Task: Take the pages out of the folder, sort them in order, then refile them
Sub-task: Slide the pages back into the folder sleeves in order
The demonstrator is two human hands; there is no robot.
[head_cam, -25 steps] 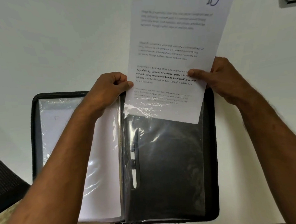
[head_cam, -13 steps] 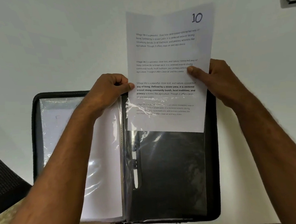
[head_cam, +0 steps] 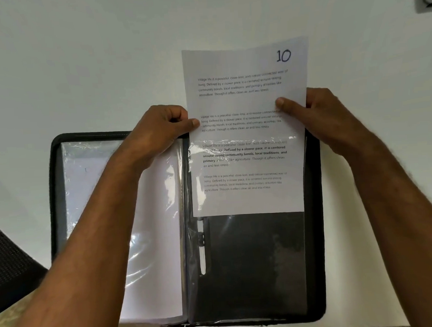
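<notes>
White table [head_cam: 82,70] is carrying the open folder [head_cam: 315,233]; dark chair [head_cam: 6,264] showing at left edge. L hand [head_cam: 162,131] & R hand [head_cam: 318,116] are pinching page [head_cam: 244,98] sides, its lower half sitting in the sleeve [head_cam: 254,262]. Fingers behind page are hiding.

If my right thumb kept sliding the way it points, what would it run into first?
Probably nothing: the right hand's thumb lies on the white printed page numbered 10, pointing toward the left hand at the opposite edge.

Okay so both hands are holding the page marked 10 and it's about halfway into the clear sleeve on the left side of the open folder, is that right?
Not quite. The head view shows page 10 going into the clear sleeve on the right side of the folder, not the left. The left hand and right hand do hold it, about halfway in.
</notes>
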